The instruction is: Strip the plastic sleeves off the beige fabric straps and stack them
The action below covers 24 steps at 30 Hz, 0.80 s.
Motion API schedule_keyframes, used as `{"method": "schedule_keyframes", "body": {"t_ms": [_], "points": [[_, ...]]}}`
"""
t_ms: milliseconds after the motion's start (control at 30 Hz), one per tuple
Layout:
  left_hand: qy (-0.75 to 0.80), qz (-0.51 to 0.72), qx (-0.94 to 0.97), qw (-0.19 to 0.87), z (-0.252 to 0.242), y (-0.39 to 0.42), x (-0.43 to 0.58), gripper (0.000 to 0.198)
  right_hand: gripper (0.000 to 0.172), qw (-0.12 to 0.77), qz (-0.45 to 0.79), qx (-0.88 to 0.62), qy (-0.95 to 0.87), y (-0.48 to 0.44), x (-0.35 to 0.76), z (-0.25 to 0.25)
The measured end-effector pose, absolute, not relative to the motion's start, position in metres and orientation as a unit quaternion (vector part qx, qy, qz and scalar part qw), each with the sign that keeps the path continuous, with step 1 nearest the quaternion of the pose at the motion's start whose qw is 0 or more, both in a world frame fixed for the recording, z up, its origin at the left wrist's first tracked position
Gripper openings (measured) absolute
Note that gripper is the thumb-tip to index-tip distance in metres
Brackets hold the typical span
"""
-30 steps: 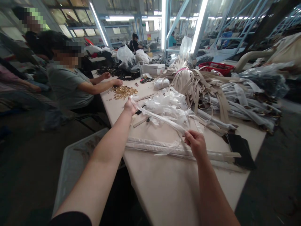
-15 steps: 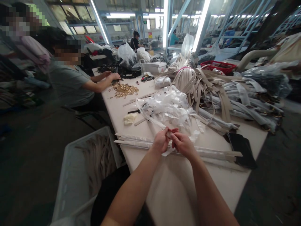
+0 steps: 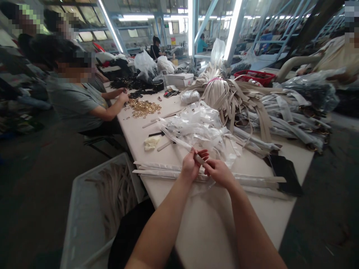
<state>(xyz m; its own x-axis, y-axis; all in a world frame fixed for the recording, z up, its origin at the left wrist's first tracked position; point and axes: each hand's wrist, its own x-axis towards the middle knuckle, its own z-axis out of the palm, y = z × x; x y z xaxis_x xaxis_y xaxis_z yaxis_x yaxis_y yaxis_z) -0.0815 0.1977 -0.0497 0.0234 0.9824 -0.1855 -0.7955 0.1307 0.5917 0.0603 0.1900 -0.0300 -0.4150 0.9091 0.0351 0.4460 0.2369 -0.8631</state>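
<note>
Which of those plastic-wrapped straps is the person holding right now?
The beige strap gripped in the left hand, its sleeved end angled up toward the plastic heap; the other wrapped straps lie flat.

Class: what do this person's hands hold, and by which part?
A plastic-wrapped beige strap, gripped near its end by the left hand; the right hand is against that end, but its grip cannot be told.
</note>
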Motion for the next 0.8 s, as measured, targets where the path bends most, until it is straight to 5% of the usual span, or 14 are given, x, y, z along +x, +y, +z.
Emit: {"method": "schedule_keyframes", "body": {"t_ms": [233,800], "points": [[0.320,0.607,0.183,0.704,-0.055,0.194,-0.073,0.035,0.031,0.307,0.301,-0.488,-0.759,0.190,0.058,-0.025],[0.299,0.657,0.233,0.652,-0.047,0.195,-0.077,0.030,0.026,0.263,0.307,-0.481,-0.778,0.192,0.074,-0.021]]}}
